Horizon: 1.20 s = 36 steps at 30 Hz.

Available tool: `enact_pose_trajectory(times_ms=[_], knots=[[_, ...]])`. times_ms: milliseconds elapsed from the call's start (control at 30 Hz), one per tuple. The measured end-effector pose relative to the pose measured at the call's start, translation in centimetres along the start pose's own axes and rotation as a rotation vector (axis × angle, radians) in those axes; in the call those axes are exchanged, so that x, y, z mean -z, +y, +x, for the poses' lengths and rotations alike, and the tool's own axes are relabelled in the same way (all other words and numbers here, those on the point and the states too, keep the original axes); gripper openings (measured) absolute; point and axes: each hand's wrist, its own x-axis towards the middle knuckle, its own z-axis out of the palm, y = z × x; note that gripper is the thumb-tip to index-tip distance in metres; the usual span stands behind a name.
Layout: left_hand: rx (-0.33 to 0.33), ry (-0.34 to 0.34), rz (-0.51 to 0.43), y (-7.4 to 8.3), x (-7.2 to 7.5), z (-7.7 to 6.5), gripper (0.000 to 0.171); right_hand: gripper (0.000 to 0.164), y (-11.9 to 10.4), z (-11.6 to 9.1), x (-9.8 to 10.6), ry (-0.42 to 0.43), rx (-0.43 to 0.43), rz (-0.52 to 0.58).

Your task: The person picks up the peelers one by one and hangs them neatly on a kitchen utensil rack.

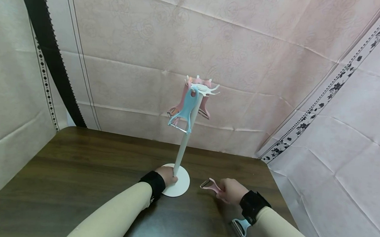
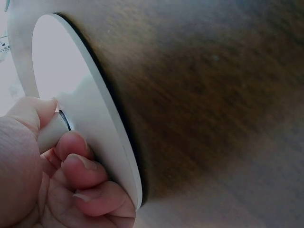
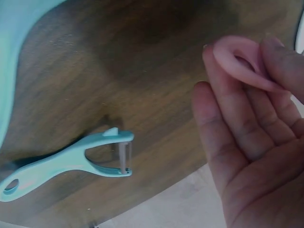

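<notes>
Gripping the stand [image 1: 183, 146] low, centre frame — left hand [image 1: 167, 175]. Right hand [image 1: 233, 190] pinches the pink peeler [image 1: 216, 189], lower right — small contact, so it might slip. Bumping the stand could shake hung peelers [image 1: 188, 106] off its hooks [image 1: 213, 88].

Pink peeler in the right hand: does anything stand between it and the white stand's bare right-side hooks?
Nothing visible does. In the head view, the hooks lie above the pink peeler, with the hanging blue peeler off to their left.
</notes>
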Motion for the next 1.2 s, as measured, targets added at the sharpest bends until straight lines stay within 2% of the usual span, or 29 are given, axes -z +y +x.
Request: enact_pose_trajectory(times_ms=[300,400,633,767,900,1200], knots=[[-0.009,0.01,-0.002,0.1,0.0,-0.1,0.018,0.011,-0.7,0.5,1.2,0.061,0.019,0.087],[-0.01,0.01,-0.008,0.3,0.2,-0.3,0.019,0.009,-1.0,0.5,2.2,0.109,0.026,0.124],[-0.004,0.01,-0.014,0.4,0.4,-0.5,0.021,0.007,-1.7,0.4,6.2,0.307,0.085,0.146],[-0.006,0.009,-0.019,0.2,0.2,-0.3,0.021,0.011,-2.2,0.0,9.1,0.367,0.124,0.213],[-0.009,0.02,-0.001,0.0,-0.1,-0.1,0.019,0.013,-2.9,-0.5,11.4,0.445,0.172,0.215],[-0.015,0.022,0.014,0.4,0.4,-0.5,0.019,0.018,-4.8,-0.7,14.1,0.507,0.232,0.283]])
